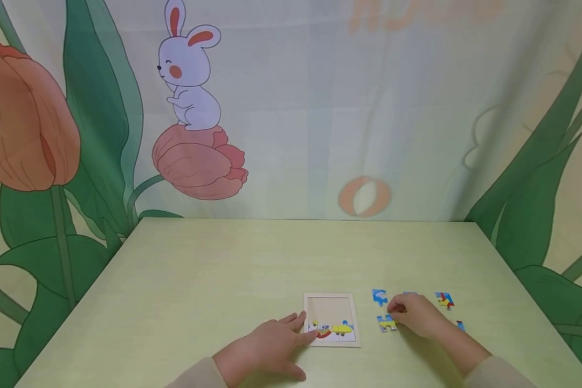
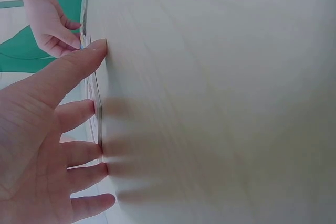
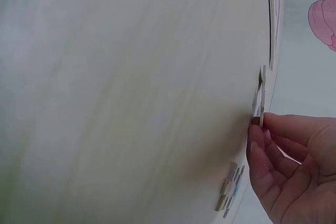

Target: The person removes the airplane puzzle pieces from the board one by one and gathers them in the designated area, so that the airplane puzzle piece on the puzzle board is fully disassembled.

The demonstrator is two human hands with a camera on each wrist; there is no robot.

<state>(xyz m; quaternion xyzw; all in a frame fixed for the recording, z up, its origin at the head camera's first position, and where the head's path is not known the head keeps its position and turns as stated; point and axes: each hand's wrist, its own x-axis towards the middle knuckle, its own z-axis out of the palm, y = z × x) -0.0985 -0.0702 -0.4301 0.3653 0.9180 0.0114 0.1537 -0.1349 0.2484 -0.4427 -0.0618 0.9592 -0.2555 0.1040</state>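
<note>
A small wooden puzzle tray (image 1: 332, 295) lies on the table with picture pieces along its lower part, showing a yellow shape (image 1: 341, 328) and a red curve. My left hand (image 1: 277, 345) rests at the tray's left side, fingers spread, one fingertip over its lower left edge. To the right, my right hand (image 1: 419, 315) pinches the edge of a blue-and-yellow jigsaw piece (image 1: 386, 324). In the right wrist view that piece (image 3: 263, 95) appears edge-on between thumb and fingers of the right hand (image 3: 294, 166).
Loose jigsaw pieces lie around the right hand: a blue one (image 1: 380, 296) behind the pinched piece, a red-and-yellow one (image 1: 444, 300) farther right, and others partly hidden by the hand and wrist. A printed curtain (image 1: 291, 108) hangs behind the table (image 1: 199, 269).
</note>
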